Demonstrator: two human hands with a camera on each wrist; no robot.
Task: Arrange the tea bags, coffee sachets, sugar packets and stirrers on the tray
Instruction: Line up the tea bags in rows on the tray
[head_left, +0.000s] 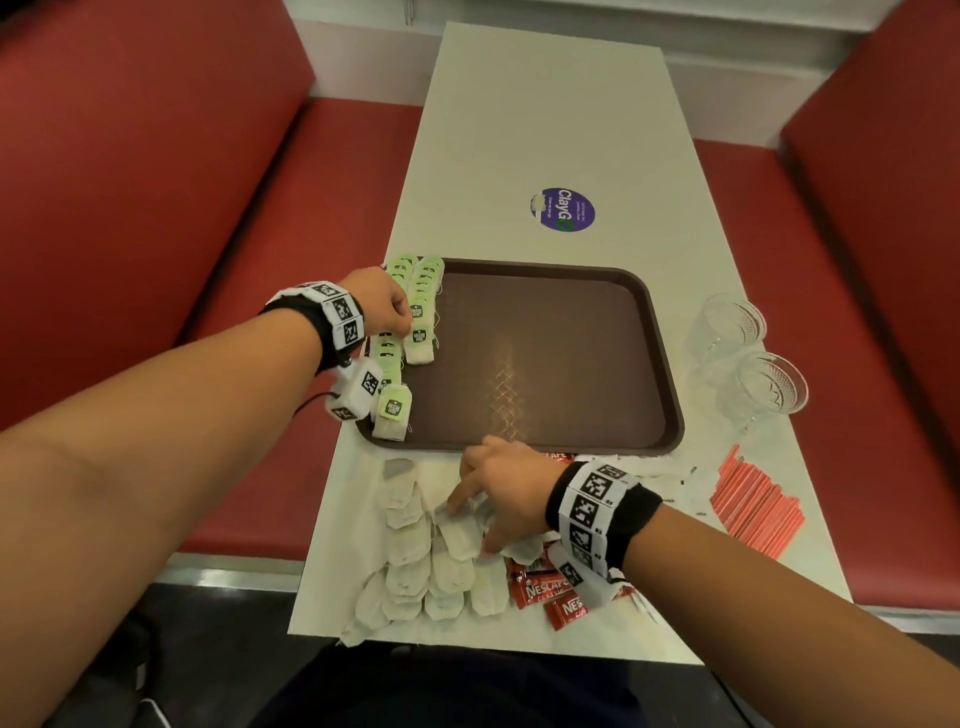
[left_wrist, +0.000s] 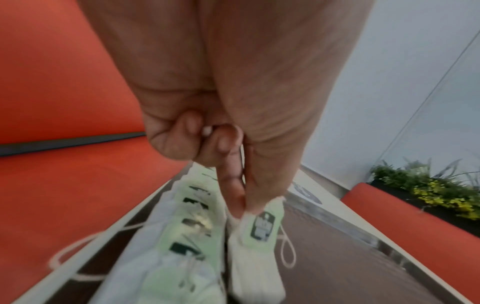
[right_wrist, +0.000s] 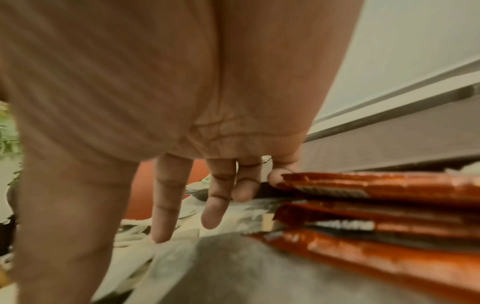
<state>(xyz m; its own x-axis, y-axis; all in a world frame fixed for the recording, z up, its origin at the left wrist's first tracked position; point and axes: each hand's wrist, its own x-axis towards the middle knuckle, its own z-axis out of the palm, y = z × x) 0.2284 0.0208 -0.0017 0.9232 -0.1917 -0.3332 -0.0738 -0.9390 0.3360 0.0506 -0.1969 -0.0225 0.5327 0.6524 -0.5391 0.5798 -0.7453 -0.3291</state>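
So the left hand (head_left: 382, 306) is over the left edge of the brown tray (head_left: 571, 358), thumb and index finger pinched together on the top of one green-tagged tea bag (left_wrist: 255, 242). In the left wrist view that bag hangs down from the pinch, its string looping off to the side, and the other fingers are curled into the palm. It's sitting right at the near end of the second row of tea bags (head_left: 423, 301), and there's another row (head_left: 389, 364) just to the left of it along the tray's rim.

The right hand (head_left: 498, 488) is down on the counter (head_left: 545, 130) in front of the tray, fingers spread and mostly straight, with the fingertips (right_wrist: 162, 230) resting on the loose pile of tea bags (head_left: 431, 561). Not gripping anything as far as I can see, just touching the pile.

The red coffee sachets (head_left: 550, 597) are stacked right beside and partly under that wrist. The red stirrers (head_left: 753, 499) are lying on the counter off to the right, well apart from the tray, and two clear glasses (head_left: 748, 358) stand just beside the tray's right edge. The middle of the tray is bare.
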